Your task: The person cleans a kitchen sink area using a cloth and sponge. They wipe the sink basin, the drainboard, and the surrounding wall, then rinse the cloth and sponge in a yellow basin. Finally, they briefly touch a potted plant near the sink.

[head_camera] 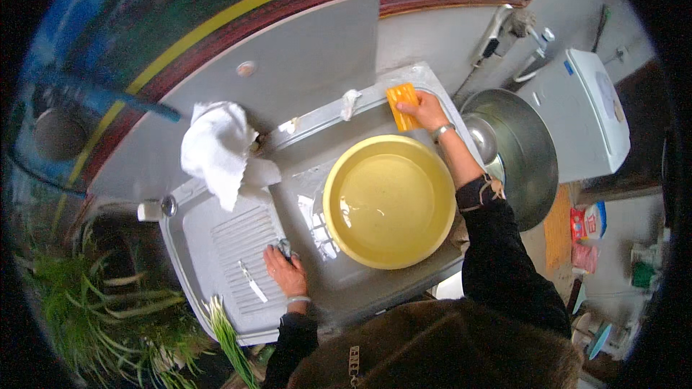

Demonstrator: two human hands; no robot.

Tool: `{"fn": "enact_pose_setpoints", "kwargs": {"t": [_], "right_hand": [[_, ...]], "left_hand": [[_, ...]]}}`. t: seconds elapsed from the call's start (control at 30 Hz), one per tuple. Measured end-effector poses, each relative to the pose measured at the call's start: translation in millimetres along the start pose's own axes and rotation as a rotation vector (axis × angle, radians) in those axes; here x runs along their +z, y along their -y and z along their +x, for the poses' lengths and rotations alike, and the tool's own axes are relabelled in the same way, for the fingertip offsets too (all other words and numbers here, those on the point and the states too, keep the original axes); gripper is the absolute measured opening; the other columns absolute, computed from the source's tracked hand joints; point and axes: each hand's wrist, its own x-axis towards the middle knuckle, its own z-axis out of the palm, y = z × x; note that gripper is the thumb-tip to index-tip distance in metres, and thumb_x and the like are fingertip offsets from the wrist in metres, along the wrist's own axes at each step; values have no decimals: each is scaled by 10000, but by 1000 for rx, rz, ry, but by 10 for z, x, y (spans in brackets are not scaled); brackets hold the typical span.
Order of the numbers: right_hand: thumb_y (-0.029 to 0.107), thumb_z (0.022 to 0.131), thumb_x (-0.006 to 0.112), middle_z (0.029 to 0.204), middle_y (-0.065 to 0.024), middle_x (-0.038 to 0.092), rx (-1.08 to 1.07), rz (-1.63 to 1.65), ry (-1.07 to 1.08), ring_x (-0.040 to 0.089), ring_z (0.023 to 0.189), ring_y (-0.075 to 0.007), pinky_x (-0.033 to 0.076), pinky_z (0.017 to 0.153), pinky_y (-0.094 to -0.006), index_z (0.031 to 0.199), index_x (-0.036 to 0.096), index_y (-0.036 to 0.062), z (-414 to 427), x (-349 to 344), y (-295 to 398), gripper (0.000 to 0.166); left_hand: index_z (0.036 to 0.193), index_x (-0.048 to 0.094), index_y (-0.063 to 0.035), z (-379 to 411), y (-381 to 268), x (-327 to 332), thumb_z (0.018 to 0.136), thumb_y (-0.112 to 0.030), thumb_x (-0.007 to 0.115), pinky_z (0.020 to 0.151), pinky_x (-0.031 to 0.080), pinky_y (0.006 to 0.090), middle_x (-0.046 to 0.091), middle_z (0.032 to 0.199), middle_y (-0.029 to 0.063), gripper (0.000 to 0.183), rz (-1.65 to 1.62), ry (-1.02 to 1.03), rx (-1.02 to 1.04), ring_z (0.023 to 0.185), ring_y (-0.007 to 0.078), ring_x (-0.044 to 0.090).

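Note:
My right hand [428, 112] grips an orange ridged block or packet [403, 106], which may be a sponge, over the sink's back right corner. Below it a yellow plastic basin [331, 229] holding clear water sits in the grey metal sink [346, 292]. At the ridge between sink and drainboard, my left hand [286, 275] rests with its fingers on a small dark object [284, 248] that I cannot make out. A peeler-like tool with a white handle [257, 290] lies on the ribbed drainboard [203, 237], left of that hand.
A white cloth [216, 146] hangs over the tap area at the back left. Green onions [230, 337] lie across the drainboard's front left edge. Leafy plants [108, 308] stand at the left. A large metal pot [527, 173] stands right of the sink, near a white appliance [578, 119].

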Motion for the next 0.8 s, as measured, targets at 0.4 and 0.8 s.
{"fn": "enact_pose_setpoints", "kwargs": {"t": [0.4, 0.8], "right_hand": [[224, 763, 751, 863, -11, 643, 174, 166, 726, 592, 739, -88, 484, 667, -247, 980, 633, 15, -1363, 1459, 675, 323], [270, 760, 755, 841, -20, 648, -24, 2, 1063, 593, 723, -91, 487, 652, -254, 941, 629, 14, -1907, 3815, 1246, 338]], "left_hand": [[1268, 395, 77, 7, 67, -158, 806, -157, 561, 1082, 217, 470, 346, 1379, 250, 544, -82, 19, -94, 1313, 405, 266], [1235, 433, 49, 0, 165, -200, 797, -132, 557, 1042, 261, 467, 422, 1281, 212, 490, -287, 52, -133, 1224, 391, 349]]}}
